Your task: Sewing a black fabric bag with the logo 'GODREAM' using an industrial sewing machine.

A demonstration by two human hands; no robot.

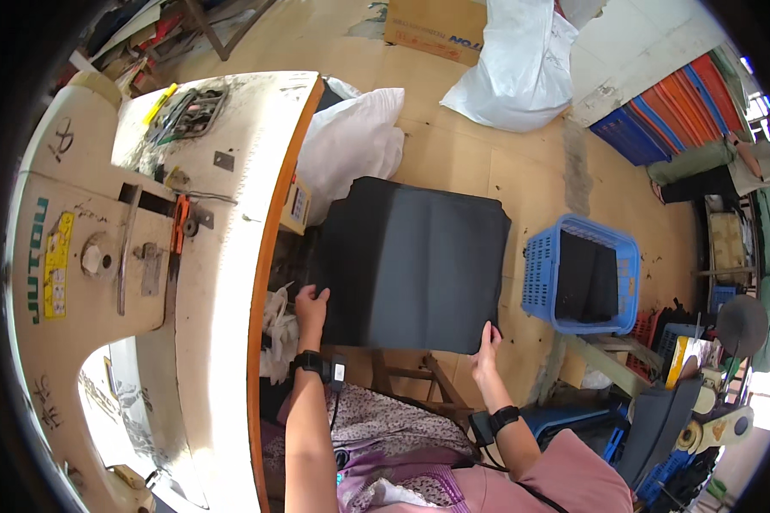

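Note:
In front of me is a broad, squarish dark fabric piece (419,265) with small notches at its corners; whether it is one layer or a stack, I cannot tell. My left hand (311,312) holds its near left edge, thumb uppermost and the other fingers partly hidden. At the near right corner, my right hand (487,350) pinches the edge. A wooden stool or frame (432,376) shows beneath the near side, but what bears the fabric is hidden.
A sewing machine (94,248) occupies the white table (222,342) on my left. Right of the fabric stands a blue basket (543,282) with dark pieces inside. White sacks (518,68) lie farther off. A person (701,175) is at the far right beside stacked crates (676,111).

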